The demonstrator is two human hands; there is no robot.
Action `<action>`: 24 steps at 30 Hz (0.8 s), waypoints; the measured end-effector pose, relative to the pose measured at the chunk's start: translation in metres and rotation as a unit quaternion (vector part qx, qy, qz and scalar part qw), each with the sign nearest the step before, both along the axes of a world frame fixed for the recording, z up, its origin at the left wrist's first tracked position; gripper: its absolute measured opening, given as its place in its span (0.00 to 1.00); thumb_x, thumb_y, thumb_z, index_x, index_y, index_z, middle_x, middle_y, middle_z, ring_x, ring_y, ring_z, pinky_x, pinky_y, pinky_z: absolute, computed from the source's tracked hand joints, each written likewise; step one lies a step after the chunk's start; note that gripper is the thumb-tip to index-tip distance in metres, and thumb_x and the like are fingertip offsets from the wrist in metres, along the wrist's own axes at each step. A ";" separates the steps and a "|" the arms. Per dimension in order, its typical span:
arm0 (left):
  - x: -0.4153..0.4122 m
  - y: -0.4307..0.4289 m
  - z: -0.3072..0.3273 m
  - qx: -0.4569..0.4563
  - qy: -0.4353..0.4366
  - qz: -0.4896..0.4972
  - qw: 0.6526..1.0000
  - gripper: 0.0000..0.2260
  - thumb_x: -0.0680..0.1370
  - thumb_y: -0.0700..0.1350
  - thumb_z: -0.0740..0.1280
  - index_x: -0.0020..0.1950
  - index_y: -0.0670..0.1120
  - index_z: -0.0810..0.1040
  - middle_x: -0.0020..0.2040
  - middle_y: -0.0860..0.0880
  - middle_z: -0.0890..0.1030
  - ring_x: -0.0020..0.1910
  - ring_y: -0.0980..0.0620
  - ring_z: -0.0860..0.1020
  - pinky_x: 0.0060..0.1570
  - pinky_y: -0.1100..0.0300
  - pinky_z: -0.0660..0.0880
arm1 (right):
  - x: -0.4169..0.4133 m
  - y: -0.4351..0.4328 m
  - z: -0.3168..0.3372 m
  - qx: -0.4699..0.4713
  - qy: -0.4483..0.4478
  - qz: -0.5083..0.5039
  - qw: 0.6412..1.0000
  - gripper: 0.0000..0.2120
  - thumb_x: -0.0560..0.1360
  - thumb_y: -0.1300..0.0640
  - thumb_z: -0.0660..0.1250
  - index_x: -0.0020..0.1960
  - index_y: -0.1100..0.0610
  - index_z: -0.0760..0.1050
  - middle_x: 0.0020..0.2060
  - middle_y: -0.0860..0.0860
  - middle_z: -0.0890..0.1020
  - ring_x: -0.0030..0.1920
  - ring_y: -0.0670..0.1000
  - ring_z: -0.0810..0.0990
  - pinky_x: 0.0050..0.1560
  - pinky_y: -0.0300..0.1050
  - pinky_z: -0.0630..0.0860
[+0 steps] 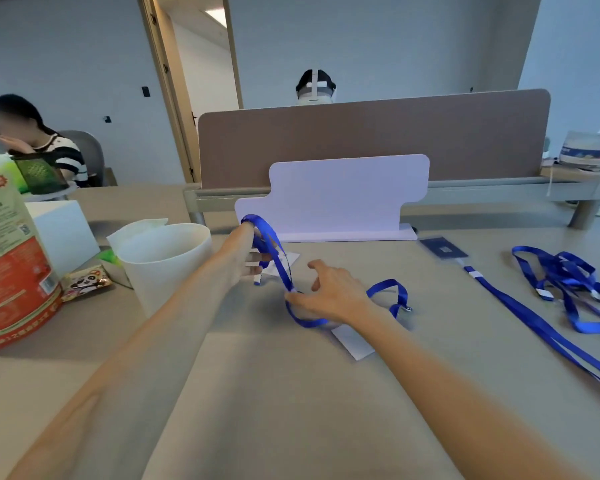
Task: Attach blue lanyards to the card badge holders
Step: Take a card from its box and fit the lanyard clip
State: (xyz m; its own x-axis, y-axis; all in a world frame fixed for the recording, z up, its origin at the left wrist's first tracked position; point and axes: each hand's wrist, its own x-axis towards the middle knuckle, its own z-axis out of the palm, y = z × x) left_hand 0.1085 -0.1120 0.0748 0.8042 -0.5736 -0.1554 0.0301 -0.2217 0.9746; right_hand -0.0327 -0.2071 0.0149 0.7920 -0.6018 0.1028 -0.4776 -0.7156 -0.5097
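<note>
My left hand (245, 258) holds a blue lanyard (274, 251) lifted above the table, its loop hooked over a raised finger. My right hand (326, 289) pinches the same ribbon lower down, near the table top. The rest of the strap runs under my right wrist to a loop with a metal clip (407, 308). A clear card badge holder (288, 261) lies behind the ribbon, partly hidden. A white card (352, 339) lies under my right forearm. At the right, a dark badge holder (442, 249) lies with a blue lanyard (520, 310) attached.
A tangle of blue lanyards (575, 285) lies at the far right. A white cup (163, 261), a red and white bag (11, 258) and a snack packet (87, 280) stand at the left. A white stand (343, 199) and a brown divider (374, 140) close the back. Two people sit beyond.
</note>
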 end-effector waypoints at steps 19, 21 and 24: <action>0.027 -0.026 -0.028 0.130 -0.160 -0.065 0.976 0.32 0.74 0.34 0.67 0.75 0.44 0.58 0.55 0.46 0.71 0.50 0.46 0.73 0.50 0.52 0.78 | 0.046 -0.064 0.023 0.060 0.002 -0.028 0.998 0.24 0.73 0.66 0.59 0.68 0.53 0.70 0.59 0.56 0.79 0.55 0.56 0.79 0.53 0.47 0.77; 0.014 -0.019 -0.030 0.159 -0.264 -0.084 0.948 0.34 0.73 0.33 0.66 0.76 0.43 0.56 0.63 0.45 0.68 0.52 0.45 0.71 0.41 0.58 0.73 | 0.019 -0.069 0.021 0.027 -0.014 -0.017 0.999 0.20 0.74 0.66 0.57 0.63 0.54 0.74 0.58 0.53 0.80 0.56 0.54 0.78 0.56 0.45 0.75; -0.018 -0.005 -0.045 0.137 -0.364 -0.118 0.914 0.35 0.73 0.35 0.67 0.76 0.46 0.55 0.73 0.46 0.59 0.66 0.45 0.68 0.51 0.62 0.68 | -0.026 -0.066 0.013 0.008 -0.066 -0.040 0.997 0.14 0.75 0.63 0.59 0.55 0.52 0.78 0.51 0.48 0.81 0.55 0.51 0.79 0.57 0.44 0.74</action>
State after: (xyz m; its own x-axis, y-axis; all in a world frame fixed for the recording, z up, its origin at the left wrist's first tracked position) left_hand 0.0909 -0.1175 0.0301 0.6106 -0.7640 0.2082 -0.6842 -0.3766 0.6245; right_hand -0.0590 -0.2736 0.0278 0.7219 -0.6648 0.1920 -0.4609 -0.6689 -0.5831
